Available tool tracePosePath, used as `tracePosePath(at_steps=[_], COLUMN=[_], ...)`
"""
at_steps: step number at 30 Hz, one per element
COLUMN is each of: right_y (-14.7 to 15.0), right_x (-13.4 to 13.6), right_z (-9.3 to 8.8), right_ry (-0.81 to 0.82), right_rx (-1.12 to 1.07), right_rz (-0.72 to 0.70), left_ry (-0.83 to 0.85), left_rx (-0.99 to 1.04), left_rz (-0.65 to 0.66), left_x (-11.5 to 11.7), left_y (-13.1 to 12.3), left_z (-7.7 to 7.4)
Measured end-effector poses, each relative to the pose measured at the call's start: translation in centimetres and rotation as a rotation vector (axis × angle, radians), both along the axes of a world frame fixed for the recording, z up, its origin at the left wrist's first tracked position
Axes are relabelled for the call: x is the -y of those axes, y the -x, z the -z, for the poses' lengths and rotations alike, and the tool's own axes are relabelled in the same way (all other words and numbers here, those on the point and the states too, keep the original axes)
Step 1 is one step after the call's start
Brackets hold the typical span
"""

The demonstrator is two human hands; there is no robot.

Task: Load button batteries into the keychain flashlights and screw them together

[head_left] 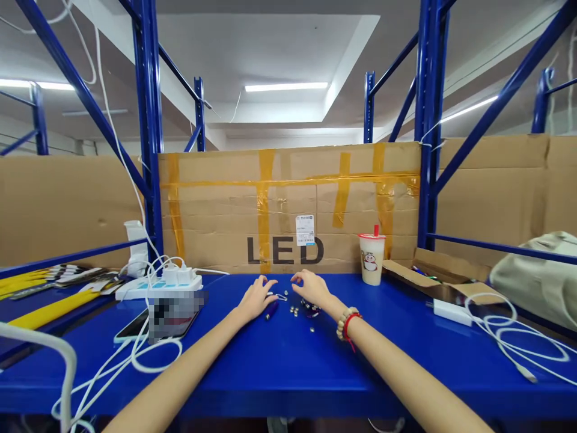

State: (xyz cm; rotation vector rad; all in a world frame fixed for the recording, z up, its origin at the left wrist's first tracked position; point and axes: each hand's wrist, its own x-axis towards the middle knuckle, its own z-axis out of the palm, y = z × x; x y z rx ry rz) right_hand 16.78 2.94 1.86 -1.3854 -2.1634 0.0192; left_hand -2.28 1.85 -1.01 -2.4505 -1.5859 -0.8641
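My left hand [258, 297] hovers over the blue tabletop, index finger and thumb apart. Close to its thumb is a thin pale loop [282, 297], too small to make out fully. Below that hand lies a small dark purple object [271, 310]. My right hand [312, 287] is bent at the fingers, with a gap between fingertips and thumb. Under it sits a dark, shiny cluster [310, 308], partly hidden by the hand. Several small metallic pieces [294, 311] lie between the hands, and a single metallic piece [312, 329] lies nearer me.
On the left are a white power strip [157, 287], a phone [130, 328] and looped white cables [153, 361]. To the right stand a drink cup [372, 260], an open cardboard box [444, 273] and a white adapter [452, 313]. A cardboard panel [216, 210] closes off the back.
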Motion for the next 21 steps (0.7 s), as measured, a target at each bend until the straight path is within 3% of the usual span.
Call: tracePosePath(at_steps=[3,8,21], right_y=[1.3,0.6,0.0], right_x=[-1.9,-3.6,-3.4], right_z=[0.8,2.3,2.6], right_ry=[0.027,0.078,0.136], right_rx=[0.015,0.012,0.117], right_rz=[-0.016,-0.034,-0.113], left_ry=[0.072,0.156,0.143], left_rx=[-0.059,-0.116,0.009], left_rz=[-0.016,0.016,0.099], left_x=[-1.6,-3.2,-4.4], left_y=[1.2,2.6,3.1], left_z=[0.7,1.0,2.0])
